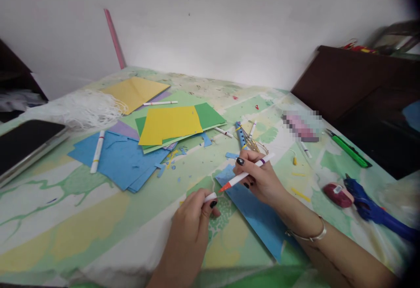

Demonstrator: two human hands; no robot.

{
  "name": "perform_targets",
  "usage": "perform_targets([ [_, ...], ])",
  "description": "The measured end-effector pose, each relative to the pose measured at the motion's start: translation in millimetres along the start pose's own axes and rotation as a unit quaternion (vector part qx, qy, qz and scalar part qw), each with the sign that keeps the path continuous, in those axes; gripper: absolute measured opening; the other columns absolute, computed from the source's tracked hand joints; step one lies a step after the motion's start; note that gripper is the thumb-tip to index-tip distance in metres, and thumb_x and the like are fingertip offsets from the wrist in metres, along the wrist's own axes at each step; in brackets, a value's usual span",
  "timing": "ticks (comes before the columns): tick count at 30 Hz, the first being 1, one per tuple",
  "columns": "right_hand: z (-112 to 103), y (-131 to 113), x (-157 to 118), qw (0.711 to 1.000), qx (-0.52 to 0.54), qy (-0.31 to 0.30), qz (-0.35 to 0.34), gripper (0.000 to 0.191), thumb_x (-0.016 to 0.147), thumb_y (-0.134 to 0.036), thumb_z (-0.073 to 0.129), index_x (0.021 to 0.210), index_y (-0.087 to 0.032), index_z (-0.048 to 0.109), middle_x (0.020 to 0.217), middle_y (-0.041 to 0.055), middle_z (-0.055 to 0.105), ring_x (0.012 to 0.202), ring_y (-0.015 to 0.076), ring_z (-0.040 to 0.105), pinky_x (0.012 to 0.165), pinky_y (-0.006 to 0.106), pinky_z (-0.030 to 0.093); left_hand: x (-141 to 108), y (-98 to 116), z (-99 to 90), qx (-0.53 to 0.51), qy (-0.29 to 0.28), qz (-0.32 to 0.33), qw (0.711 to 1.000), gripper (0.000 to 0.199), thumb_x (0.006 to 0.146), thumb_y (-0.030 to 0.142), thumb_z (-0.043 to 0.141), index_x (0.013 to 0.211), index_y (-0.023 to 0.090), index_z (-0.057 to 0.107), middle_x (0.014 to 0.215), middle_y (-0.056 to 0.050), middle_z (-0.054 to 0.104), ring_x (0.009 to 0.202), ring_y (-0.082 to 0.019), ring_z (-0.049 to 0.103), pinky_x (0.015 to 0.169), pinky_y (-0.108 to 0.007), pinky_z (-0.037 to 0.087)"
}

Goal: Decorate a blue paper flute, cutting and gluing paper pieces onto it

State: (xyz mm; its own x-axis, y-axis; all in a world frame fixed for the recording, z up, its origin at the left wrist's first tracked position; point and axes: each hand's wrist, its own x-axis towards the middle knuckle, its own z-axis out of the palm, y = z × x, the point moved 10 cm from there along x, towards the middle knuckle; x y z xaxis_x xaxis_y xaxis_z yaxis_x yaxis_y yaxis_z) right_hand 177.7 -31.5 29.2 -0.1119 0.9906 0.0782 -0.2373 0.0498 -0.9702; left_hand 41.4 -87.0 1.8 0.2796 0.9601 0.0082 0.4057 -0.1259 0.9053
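My right hand [257, 176] grips a white felt-tip marker [241, 176] with an orange tip and a purple band. Its uncapped tip points down and left, toward my left hand [193, 220]. Between the thumb and fingers of that hand is the white marker cap [210, 197], apart from the tip by a small gap. Beneath my right hand and forearm lies a long sheet of blue paper [252, 211], partly hidden by them. Just beyond the right hand, gold-handled scissors [254, 144] rest beside a blue dotted strip [240, 135].
Blue sheets [121, 161], yellow paper [172, 124], and paper scraps cover the middle left. White string [82, 109] and a dark-screened device [29, 144] lie farther left. At right are a green cutter [349, 148], a dark red object [337, 194] and a blue glue gun [370, 207].
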Motion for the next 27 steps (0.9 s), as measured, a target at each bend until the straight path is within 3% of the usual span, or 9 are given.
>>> perform_targets([
  [8, 9.4, 0.5, -3.1, 0.995, -0.084, -0.051, -0.015, 0.028, 0.078, -0.031, 0.063, 0.058, -0.016, 0.052, 0.044, -0.0055, 0.047, 0.036, 0.0054, 0.038, 0.036, 0.018, 0.026, -0.7, -0.6, 5.4, 0.012, -0.020, -0.012, 1.000, 0.032, 0.094, 0.037, 0.028, 0.080, 0.019, 0.050, 0.076, -0.002, 0.060, 0.074, -0.017, 0.054, 0.068, -0.028, 0.034],
  [16, 20.5, -14.4, -10.7, 0.982, -0.169, -0.070, -0.038, 0.029, 0.077, -0.033, 0.064, 0.058, -0.015, 0.051, 0.044, -0.0050, 0.048, 0.039, 0.0063, 0.041, 0.040, 0.018, 0.031, -0.8, 5.7, 2.9, 0.059, 0.001, 0.007, 0.998, 0.033, 0.093, 0.035, 0.029, 0.074, 0.019, 0.051, 0.075, -0.003, 0.060, 0.074, -0.018, 0.054, 0.067, -0.028, 0.034],
  [22, 28.4, 3.0, -17.1, 0.987, -0.132, -0.089, 0.006, 0.035, 0.081, -0.035, 0.058, 0.056, -0.020, 0.039, 0.038, -0.0054, 0.052, 0.025, 0.0054, 0.036, 0.026, 0.017, 0.024, 0.1, 10.4, 9.7, 0.005, -0.030, 0.026, 0.999, 0.035, 0.093, 0.035, 0.029, 0.071, 0.019, 0.051, 0.060, -0.001, 0.061, 0.062, -0.017, 0.055, 0.061, -0.025, 0.036],
  [27, 30.7, 8.7, -21.7, 0.992, -0.099, -0.075, 0.007, 0.038, 0.081, -0.039, 0.057, 0.055, -0.020, 0.037, 0.040, -0.0046, 0.055, 0.024, 0.0070, 0.041, 0.023, 0.016, 0.027, 0.0, 14.4, 4.6, -0.007, -0.006, 0.031, 0.999, 0.032, 0.092, 0.032, 0.031, 0.071, 0.019, 0.051, 0.050, 0.002, 0.058, 0.050, -0.014, 0.052, 0.056, -0.024, 0.034],
])
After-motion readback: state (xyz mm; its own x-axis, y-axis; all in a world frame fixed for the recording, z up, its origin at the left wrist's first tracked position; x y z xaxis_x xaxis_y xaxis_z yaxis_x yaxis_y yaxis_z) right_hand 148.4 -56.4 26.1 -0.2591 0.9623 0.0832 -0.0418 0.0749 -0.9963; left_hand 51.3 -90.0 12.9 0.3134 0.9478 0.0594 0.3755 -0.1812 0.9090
